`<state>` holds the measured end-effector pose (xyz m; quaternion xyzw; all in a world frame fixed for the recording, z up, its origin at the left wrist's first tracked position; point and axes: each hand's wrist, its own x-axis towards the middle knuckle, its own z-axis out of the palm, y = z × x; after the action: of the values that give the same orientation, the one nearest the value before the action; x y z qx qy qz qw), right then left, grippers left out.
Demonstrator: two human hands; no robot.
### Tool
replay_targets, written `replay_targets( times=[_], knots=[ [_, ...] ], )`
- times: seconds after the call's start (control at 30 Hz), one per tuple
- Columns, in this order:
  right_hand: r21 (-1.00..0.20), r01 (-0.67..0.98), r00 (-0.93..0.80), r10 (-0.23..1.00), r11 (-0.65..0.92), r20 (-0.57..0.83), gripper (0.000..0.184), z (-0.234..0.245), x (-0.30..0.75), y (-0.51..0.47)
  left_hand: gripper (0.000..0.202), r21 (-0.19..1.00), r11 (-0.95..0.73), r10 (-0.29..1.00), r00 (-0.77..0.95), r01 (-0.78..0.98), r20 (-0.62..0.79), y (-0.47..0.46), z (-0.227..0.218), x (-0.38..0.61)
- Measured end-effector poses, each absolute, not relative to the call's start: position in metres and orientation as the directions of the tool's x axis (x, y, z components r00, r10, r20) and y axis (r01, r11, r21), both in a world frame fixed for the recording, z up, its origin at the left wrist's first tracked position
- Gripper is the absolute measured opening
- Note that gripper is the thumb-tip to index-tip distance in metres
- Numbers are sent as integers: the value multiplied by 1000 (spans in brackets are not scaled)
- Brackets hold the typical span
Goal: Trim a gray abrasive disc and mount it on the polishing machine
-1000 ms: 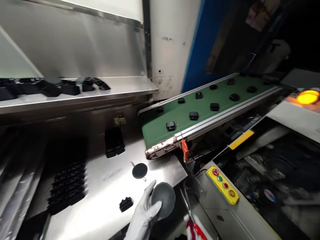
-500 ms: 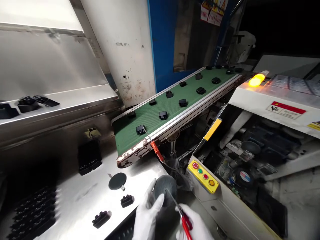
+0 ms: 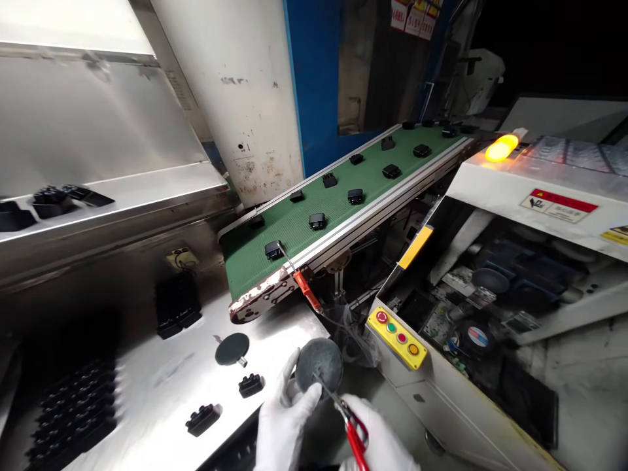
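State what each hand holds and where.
Left hand holds the grey disc by its lower edge; right hand holds the red-handled cutters by the handles.

The left hand (image 3: 284,418) and right hand (image 3: 380,445) wear white gloves. The disc (image 3: 319,364) is dark grey and speckled, the cutters (image 3: 354,438) red-handled. Black parts (image 3: 317,222) dot the green belt (image 3: 294,235). The surface (image 3: 161,392) is bare silver steel; the button box (image 3: 398,337) is yellow with red and green buttons.
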<state>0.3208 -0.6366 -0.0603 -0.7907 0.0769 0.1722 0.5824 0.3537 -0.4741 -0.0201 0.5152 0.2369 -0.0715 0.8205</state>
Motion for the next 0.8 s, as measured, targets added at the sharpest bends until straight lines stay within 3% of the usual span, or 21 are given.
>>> replay_targets(
  times=[0.27,0.33,0.43,0.5,0.57,0.7,0.8],
  knots=[
    [-828,-473,838,136,-301,-529,26,-55,317,-627,96,766,524,64,880,372,-471,-469,-35,351],
    [-823,-439,851,129,-360,-510,35,-49,316,-628,97,754,534,33,882,382,-471,-467,-36,351],
    [-793,-348,901,56,-500,-431,68,-38,312,-631,97,766,529,43,890,366,-454,-464,-35,351],
    [-774,-313,910,60,-551,-410,79,-34,307,-632,98,773,528,52,895,352,-442,-464,-36,350],
    [-793,-313,911,70,-522,-406,74,-32,301,-633,100,767,539,44,897,349,-439,-464,-39,348],
    [-860,-342,928,7,-378,-372,48,-37,296,-629,97,768,541,31,905,342,-425,-465,-46,346],
    [-882,-350,927,16,-317,-374,46,-40,302,-625,93,781,528,37,909,334,-414,-464,-47,344]
  ],
)
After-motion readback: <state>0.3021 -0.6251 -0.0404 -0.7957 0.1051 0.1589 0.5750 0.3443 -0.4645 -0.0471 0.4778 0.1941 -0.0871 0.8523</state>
